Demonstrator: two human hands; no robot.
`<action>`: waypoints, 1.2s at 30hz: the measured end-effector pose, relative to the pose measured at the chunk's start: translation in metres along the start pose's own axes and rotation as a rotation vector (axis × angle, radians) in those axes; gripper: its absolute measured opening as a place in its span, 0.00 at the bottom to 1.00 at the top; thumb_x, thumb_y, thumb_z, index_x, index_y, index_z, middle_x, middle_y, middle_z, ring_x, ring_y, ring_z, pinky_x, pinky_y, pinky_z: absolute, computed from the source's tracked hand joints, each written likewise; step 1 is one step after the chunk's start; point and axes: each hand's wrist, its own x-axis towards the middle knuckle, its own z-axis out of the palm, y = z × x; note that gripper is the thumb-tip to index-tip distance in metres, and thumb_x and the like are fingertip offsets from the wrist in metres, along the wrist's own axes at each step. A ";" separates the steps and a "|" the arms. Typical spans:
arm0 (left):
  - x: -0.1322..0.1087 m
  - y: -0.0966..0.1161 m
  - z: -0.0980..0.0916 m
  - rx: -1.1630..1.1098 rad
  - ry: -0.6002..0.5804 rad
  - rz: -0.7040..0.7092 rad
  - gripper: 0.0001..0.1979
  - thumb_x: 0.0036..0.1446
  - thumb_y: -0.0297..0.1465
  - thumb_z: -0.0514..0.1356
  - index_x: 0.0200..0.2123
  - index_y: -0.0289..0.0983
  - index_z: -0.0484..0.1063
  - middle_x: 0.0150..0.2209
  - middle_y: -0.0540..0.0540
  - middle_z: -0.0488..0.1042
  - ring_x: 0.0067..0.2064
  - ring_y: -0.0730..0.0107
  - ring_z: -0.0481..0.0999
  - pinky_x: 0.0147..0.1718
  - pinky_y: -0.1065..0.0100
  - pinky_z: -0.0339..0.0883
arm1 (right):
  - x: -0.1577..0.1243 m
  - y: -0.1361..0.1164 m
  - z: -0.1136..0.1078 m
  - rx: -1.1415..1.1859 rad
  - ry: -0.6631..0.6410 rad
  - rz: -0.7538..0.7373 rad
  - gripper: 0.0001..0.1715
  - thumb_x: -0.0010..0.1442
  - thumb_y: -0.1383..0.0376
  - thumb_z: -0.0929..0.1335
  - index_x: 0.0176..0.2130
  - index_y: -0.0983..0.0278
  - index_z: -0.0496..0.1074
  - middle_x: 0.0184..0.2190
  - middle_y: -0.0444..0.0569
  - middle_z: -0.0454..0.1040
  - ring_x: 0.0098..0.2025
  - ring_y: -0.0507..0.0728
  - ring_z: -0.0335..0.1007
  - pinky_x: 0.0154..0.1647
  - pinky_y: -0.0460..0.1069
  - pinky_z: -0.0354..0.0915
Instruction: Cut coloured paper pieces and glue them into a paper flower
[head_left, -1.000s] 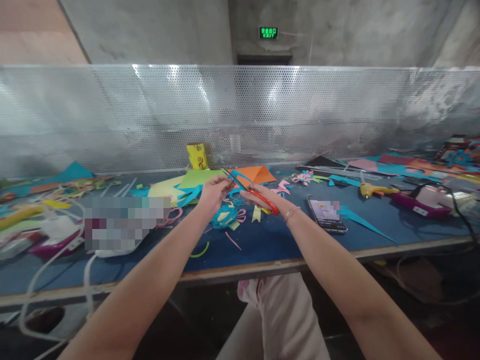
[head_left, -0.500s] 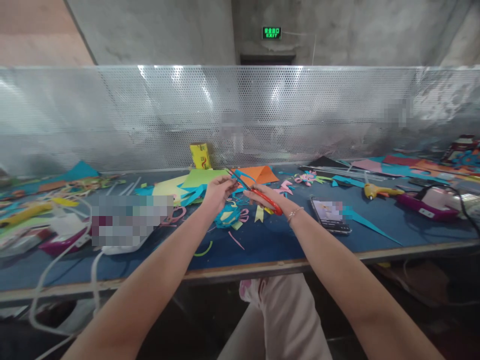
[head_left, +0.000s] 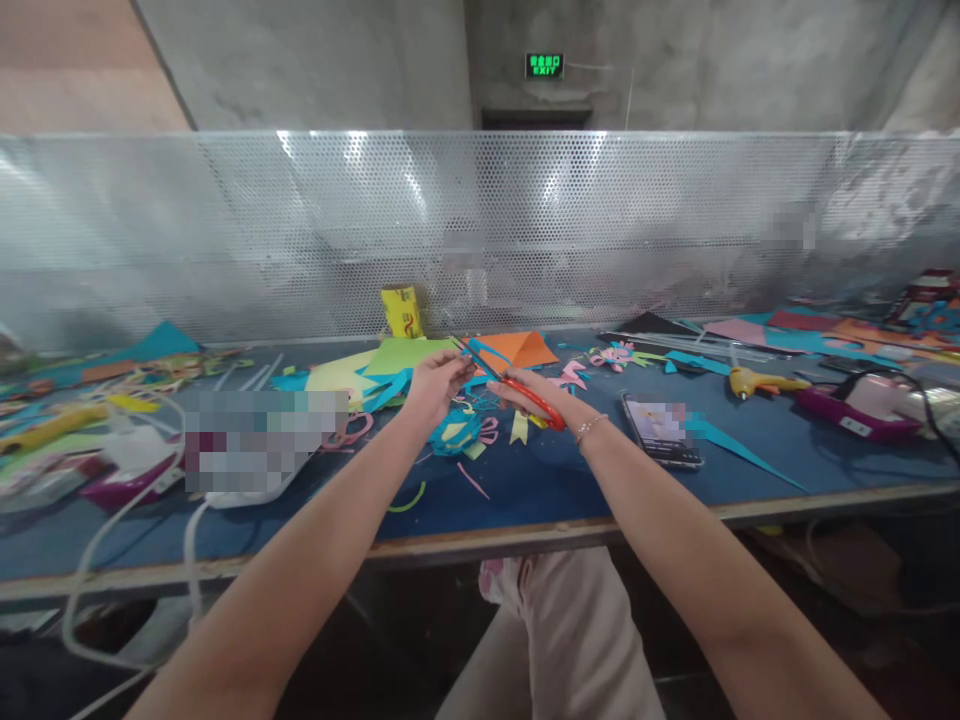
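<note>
In the middle of the head view, my right hand [head_left: 531, 388] is closed round a pair of scissors with red handles [head_left: 546, 410]. The blades point up and left, towards my left hand [head_left: 441, 384]. My left fingers are pinched together at a blue paper strip [head_left: 480, 352], which lies right by the blades. Whether the blades are open or closed is too small to tell. Below my hands sits a round bundle of blue paper [head_left: 454, 433], with a pink paper loop [head_left: 487, 431] beside it.
A phone [head_left: 660, 430] with a lit screen lies right of my hands. Further right are a yellow glue gun [head_left: 761, 383] and a purple-based device [head_left: 855, 412]. On the left stands a white box [head_left: 259, 492] with cables. A perforated metal panel [head_left: 480, 230] closes off the back.
Hands, scissors and blue strip look almost the same as before. The whole view has shifted very slightly.
</note>
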 end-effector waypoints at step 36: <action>-0.003 0.001 0.001 0.022 0.000 -0.001 0.10 0.34 0.28 0.65 0.21 0.34 0.66 0.20 0.50 0.69 0.25 0.75 0.70 0.30 0.71 0.65 | 0.002 0.002 0.000 -0.028 0.003 0.000 0.17 0.54 0.52 0.60 0.29 0.64 0.62 0.25 0.46 0.68 0.22 0.49 0.59 0.25 0.47 0.58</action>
